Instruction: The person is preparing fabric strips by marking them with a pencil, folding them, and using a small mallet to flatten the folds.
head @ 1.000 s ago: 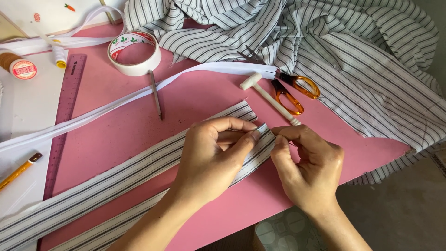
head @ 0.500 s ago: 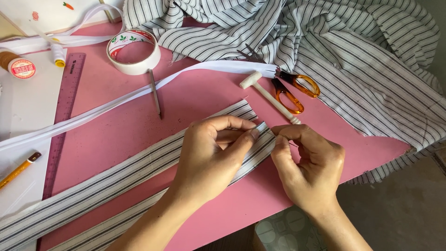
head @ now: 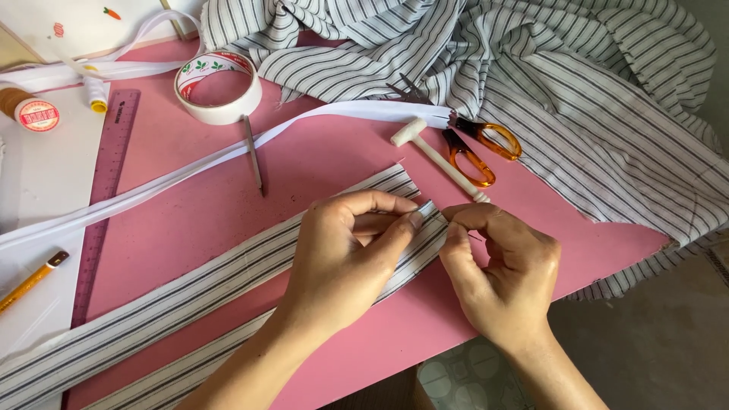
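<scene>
Both hands are working at the end of a striped fabric strip [head: 228,292] lying across the pink counter [head: 319,163]; the left hand [head: 345,262] is curling over it, thumb and forefinger pressing together in a tight grip on the strip's edge; the right hand [head: 501,277] is sitting just at three o'clock of the left, its thumb and forefinger closing in a fine pinch at the strip's tip, though whether something tiny is sitting between those fingertips I cannot tell. A second striped strip [head: 357,193] is running alongside, just at eleven o'clock of the hands; the two are lying side by side, stretching away toward eight o'clock.

At one o'clock of the hands, a small white hammer-shaped tool [head: 437,156] is resting on the counter, and just beyond it orange-handled scissors [head: 478,144] are lying against a heap of striped cloth [head: 547,83] filling the twelve-to-three stretch; a white tape [head: 228,152] is snaking across from nine o'clock to the scissors; a roll of white adhesive tape [head: 219,87] is sitting at eleven o'clock, near a purple ruler [head: 106,182]; a yellow pencil [head: 30,279] is lying at nine o'clock.
</scene>
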